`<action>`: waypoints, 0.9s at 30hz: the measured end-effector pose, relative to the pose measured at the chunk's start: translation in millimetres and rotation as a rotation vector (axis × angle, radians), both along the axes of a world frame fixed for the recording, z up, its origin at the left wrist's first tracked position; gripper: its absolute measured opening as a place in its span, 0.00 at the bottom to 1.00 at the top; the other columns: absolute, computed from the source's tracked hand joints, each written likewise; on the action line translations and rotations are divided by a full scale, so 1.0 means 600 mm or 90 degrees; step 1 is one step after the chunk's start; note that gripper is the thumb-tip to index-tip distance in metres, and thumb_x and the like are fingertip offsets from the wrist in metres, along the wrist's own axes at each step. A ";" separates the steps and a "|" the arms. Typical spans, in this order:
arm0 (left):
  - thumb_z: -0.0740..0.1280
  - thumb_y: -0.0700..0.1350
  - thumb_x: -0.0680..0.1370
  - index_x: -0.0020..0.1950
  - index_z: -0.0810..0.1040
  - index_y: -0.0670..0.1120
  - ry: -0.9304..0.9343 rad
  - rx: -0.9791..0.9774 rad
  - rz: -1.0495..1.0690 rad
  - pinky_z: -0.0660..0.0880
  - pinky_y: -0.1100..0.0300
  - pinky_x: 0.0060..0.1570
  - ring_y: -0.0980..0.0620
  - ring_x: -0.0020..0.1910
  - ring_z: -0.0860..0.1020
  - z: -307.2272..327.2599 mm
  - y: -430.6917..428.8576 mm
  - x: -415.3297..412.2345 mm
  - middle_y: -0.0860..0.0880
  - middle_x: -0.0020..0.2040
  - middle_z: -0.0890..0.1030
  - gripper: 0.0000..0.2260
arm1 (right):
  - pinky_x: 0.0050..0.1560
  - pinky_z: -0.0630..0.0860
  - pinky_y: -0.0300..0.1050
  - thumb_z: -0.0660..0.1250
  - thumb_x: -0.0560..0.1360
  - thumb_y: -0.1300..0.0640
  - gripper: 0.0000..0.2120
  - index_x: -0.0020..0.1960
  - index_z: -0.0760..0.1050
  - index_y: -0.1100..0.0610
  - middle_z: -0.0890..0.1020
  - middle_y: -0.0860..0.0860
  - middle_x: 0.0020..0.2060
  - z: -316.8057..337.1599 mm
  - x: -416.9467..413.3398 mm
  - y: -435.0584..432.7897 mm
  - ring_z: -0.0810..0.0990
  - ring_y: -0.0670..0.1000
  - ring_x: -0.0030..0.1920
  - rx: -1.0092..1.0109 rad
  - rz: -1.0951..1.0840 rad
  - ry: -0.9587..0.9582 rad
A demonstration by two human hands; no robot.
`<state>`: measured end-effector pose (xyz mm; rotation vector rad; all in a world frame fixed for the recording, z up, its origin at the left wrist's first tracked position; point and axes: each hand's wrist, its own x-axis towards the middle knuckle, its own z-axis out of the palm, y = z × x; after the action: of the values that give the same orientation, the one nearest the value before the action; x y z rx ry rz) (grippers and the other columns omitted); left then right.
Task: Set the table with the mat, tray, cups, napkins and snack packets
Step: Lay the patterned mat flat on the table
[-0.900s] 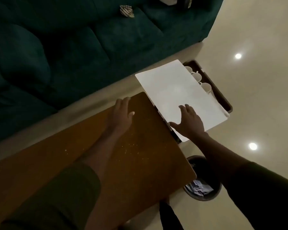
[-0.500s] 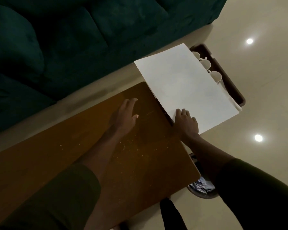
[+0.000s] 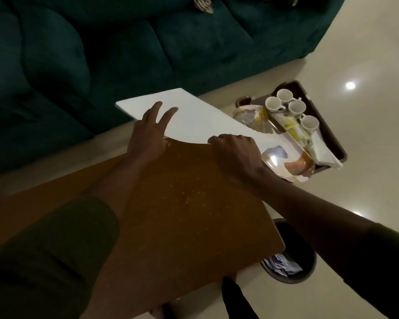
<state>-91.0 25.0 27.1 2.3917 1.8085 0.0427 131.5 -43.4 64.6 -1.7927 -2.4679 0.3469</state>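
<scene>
One white mat [image 3: 194, 118], flat and rectangular, at frame centre; long axis diagonal, from upper left down to lower right, near long edge overlapping the far edge of the brown tabletop [image 3: 182, 203], the rest projecting beyond it over the floor [image 3: 366, 157]. Two hands on the mat: left hand [image 3: 148, 134] spread wide, palm down, fingers pointing toward the upper right of the frame, pressed on the mat's left part; right hand [image 3: 235, 150] curled tight over the mat's near edge at centre right, gripping it.

One dark brown tray [image 3: 332, 134] on the floor at right of centre, just beyond the mat's lower-right end. Four white cups [image 3: 288, 107] upright on it, clustered at its upper end, mouths facing the camera. White napkins [image 3: 323, 150] along its right side; number not countable. One glossy patterned plate or platter [image 3: 283, 160] at its lower left, partly under the mat; a second, similar piece with a gold fan motif [image 3: 251, 116] near the cups. Yellow-marked packets [image 3: 293, 128] between cups and napkins; count unclear.

One round dark bin [image 3: 293, 261] with paper scraps at lower right, partly under the tabletop corner. One dark green sofa [image 3: 101, 54] across the upper frame.
</scene>
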 end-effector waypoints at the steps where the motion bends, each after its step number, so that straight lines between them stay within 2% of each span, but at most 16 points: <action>1: 0.73 0.43 0.73 0.75 0.65 0.52 0.009 0.000 0.014 0.62 0.41 0.71 0.41 0.77 0.57 0.008 -0.008 -0.030 0.44 0.79 0.55 0.32 | 0.44 0.76 0.45 0.58 0.80 0.59 0.11 0.59 0.76 0.57 0.83 0.53 0.46 0.014 -0.024 -0.002 0.82 0.52 0.43 0.018 0.007 0.021; 3: 0.71 0.42 0.74 0.65 0.76 0.49 -0.005 0.021 0.063 0.57 0.43 0.72 0.43 0.77 0.56 0.019 -0.034 -0.091 0.45 0.77 0.61 0.20 | 0.41 0.77 0.44 0.59 0.79 0.60 0.12 0.61 0.75 0.57 0.83 0.53 0.49 0.038 -0.069 -0.003 0.82 0.52 0.42 0.044 0.008 0.074; 6: 0.69 0.43 0.75 0.54 0.82 0.46 -0.040 0.124 0.129 0.58 0.45 0.68 0.46 0.71 0.64 0.035 -0.083 -0.187 0.46 0.65 0.75 0.09 | 0.40 0.75 0.44 0.61 0.78 0.63 0.14 0.62 0.75 0.57 0.84 0.55 0.49 0.056 -0.136 0.005 0.82 0.54 0.42 0.067 0.011 0.106; 8: 0.69 0.45 0.76 0.53 0.81 0.45 -0.031 0.166 0.179 0.59 0.45 0.64 0.48 0.66 0.67 0.046 -0.118 -0.254 0.47 0.58 0.79 0.08 | 0.39 0.73 0.44 0.61 0.77 0.65 0.15 0.62 0.74 0.56 0.84 0.55 0.50 0.056 -0.188 0.009 0.82 0.55 0.43 0.075 0.015 0.113; 11: 0.66 0.49 0.78 0.57 0.79 0.46 0.036 0.131 0.254 0.57 0.41 0.67 0.47 0.67 0.69 0.054 -0.170 -0.342 0.47 0.58 0.80 0.10 | 0.39 0.71 0.45 0.61 0.75 0.65 0.18 0.64 0.74 0.55 0.83 0.57 0.52 0.049 -0.265 0.012 0.82 0.58 0.45 0.044 0.029 0.120; 13: 0.62 0.41 0.80 0.57 0.77 0.48 0.022 0.084 0.298 0.55 0.41 0.69 0.45 0.65 0.71 0.051 -0.206 -0.394 0.47 0.59 0.80 0.08 | 0.42 0.71 0.47 0.61 0.74 0.65 0.21 0.65 0.73 0.54 0.83 0.58 0.53 0.038 -0.318 0.011 0.82 0.60 0.47 0.001 0.054 0.111; 16: 0.60 0.33 0.77 0.52 0.77 0.46 -0.040 0.067 0.328 0.63 0.45 0.62 0.43 0.55 0.76 0.039 -0.261 -0.456 0.45 0.52 0.82 0.12 | 0.46 0.69 0.48 0.62 0.73 0.63 0.23 0.67 0.72 0.52 0.82 0.58 0.53 0.012 -0.389 0.000 0.81 0.60 0.49 -0.042 0.117 0.075; 19: 0.61 0.31 0.77 0.52 0.80 0.43 -0.080 0.033 0.374 0.71 0.46 0.60 0.41 0.55 0.78 0.013 -0.315 -0.517 0.43 0.53 0.82 0.11 | 0.44 0.72 0.46 0.62 0.73 0.64 0.24 0.68 0.72 0.52 0.82 0.57 0.54 -0.027 -0.453 -0.022 0.81 0.59 0.50 -0.097 0.173 0.039; 23: 0.60 0.31 0.75 0.49 0.79 0.46 -0.077 -0.062 0.372 0.72 0.46 0.60 0.41 0.54 0.78 -0.029 -0.369 -0.565 0.44 0.52 0.82 0.13 | 0.44 0.75 0.46 0.62 0.78 0.62 0.21 0.68 0.72 0.48 0.78 0.54 0.64 -0.102 -0.496 -0.050 0.80 0.56 0.57 -0.221 0.189 0.022; 25: 0.60 0.32 0.76 0.50 0.79 0.46 -0.082 -0.108 0.364 0.72 0.47 0.60 0.43 0.54 0.78 -0.061 -0.394 -0.584 0.44 0.52 0.82 0.12 | 0.53 0.77 0.49 0.62 0.79 0.59 0.18 0.67 0.72 0.47 0.74 0.53 0.67 -0.147 -0.509 -0.076 0.77 0.55 0.61 -0.266 0.174 0.020; 27: 0.59 0.33 0.77 0.49 0.78 0.46 -0.090 -0.136 0.358 0.70 0.49 0.59 0.44 0.54 0.77 -0.096 -0.415 -0.599 0.45 0.52 0.81 0.12 | 0.62 0.74 0.55 0.63 0.79 0.58 0.18 0.67 0.72 0.46 0.73 0.52 0.69 -0.194 -0.525 -0.098 0.74 0.55 0.65 -0.269 0.168 -0.014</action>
<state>-450.7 -224.3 -30.4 1.6398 2.2198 0.0710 -183.7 -102.2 -51.7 -1.5897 -2.8140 0.9330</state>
